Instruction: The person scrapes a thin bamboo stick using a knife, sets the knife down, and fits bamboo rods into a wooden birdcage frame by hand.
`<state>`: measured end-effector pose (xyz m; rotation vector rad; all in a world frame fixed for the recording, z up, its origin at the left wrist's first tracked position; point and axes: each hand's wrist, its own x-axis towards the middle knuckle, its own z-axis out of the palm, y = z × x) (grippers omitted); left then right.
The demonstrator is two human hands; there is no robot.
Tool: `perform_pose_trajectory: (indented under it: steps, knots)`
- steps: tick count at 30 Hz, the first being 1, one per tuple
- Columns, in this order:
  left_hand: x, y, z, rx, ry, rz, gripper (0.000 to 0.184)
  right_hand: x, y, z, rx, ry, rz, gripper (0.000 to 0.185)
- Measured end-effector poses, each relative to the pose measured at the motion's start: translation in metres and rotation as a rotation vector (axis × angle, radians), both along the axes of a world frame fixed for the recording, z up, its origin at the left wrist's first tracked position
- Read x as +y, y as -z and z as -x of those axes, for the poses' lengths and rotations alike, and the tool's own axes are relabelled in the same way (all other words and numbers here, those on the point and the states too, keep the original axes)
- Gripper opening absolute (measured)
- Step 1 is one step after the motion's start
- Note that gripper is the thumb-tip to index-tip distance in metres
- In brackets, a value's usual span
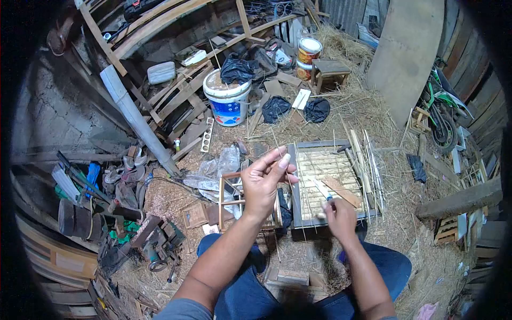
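My left hand (265, 181) is raised in front of me, thumb and fingers pinched on a thin bamboo strip (276, 140). The strip's upper end sticks up past the fingertips; where its lower end lies I cannot tell. Lower and to the right, my right hand (340, 217) is closed around the handle of a knife (322, 189), its pale blade pointing up and left. Beneath the knife lies a dark-edged wooden frame (310, 220) with pale slats across it. A flat brown piece of wood (341, 192) and several long thin strips (368, 165) rest on the frame.
A small wooden frame (222, 200) stands left of the slatted one. Farther off are a white bucket (226, 106), stacked paint tins (309, 50) and a small stool (330, 68). Tools and scraps crowd the left around a vise-like metal tool (157, 256). Straw (373, 114) covers the ground.
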<state>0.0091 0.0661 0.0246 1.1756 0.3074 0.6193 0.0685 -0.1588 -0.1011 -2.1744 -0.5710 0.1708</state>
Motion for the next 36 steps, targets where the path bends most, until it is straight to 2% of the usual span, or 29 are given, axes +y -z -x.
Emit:
perform_pose_trajectory:
  steps: [2,8,13,19,21,23,26,27,29,31,34,35,36]
  knots:
    - [-0.003,0.001,0.000,-0.019,0.051,0.053,0.033,-0.003,0.024,-0.023,-0.338,0.028,0.411,0.030]
    - [-0.011,0.004,0.000,-0.035,0.137,0.093,0.031,-0.003,0.070,-0.040,-0.327,-0.056,0.538,0.033]
    - [-0.014,0.009,-0.005,-0.054,0.156,0.051,0.023,-0.003,0.068,-0.044,-0.369,-0.023,0.608,0.030]
    - [-0.023,0.010,-0.007,0.016,0.186,0.085,0.025,0.003,0.033,-0.051,-0.323,0.039,0.442,0.019]
    - [-0.025,0.011,-0.008,0.012,0.201,0.086,0.025,0.002,0.028,-0.061,-0.026,0.041,0.094,0.017]
    - [-0.029,0.012,-0.010,0.006,0.223,0.089,0.025,-0.002,0.014,-0.065,-0.044,0.047,0.053,0.013]
    - [-0.035,0.012,-0.013,0.021,0.225,0.057,0.025,-0.007,-0.015,-0.072,0.507,0.013,-0.391,0.015]
    - [-0.037,0.013,-0.014,0.016,0.240,0.069,0.027,-0.008,-0.035,-0.070,0.548,0.027,-0.457,0.018]
    - [-0.043,0.015,-0.015,0.013,0.259,0.085,0.028,-0.011,-0.050,-0.071,0.485,0.022,-0.603,0.018]
    - [-0.048,0.016,-0.017,0.028,0.281,0.047,0.033,-0.013,-0.087,-0.060,0.524,0.065,-0.587,0.022]
    - [-0.050,0.019,-0.018,0.018,0.345,0.077,0.037,-0.010,-0.099,-0.054,-0.048,-0.093,-0.527,0.035]
    - [-0.052,0.019,-0.019,0.023,0.345,0.079,0.037,-0.013,-0.103,-0.054,-0.043,-0.091,-0.526,0.035]
    - [-0.054,0.019,-0.020,0.053,0.372,0.149,0.037,-0.017,-0.114,-0.054,-0.166,-0.178,-0.409,0.038]
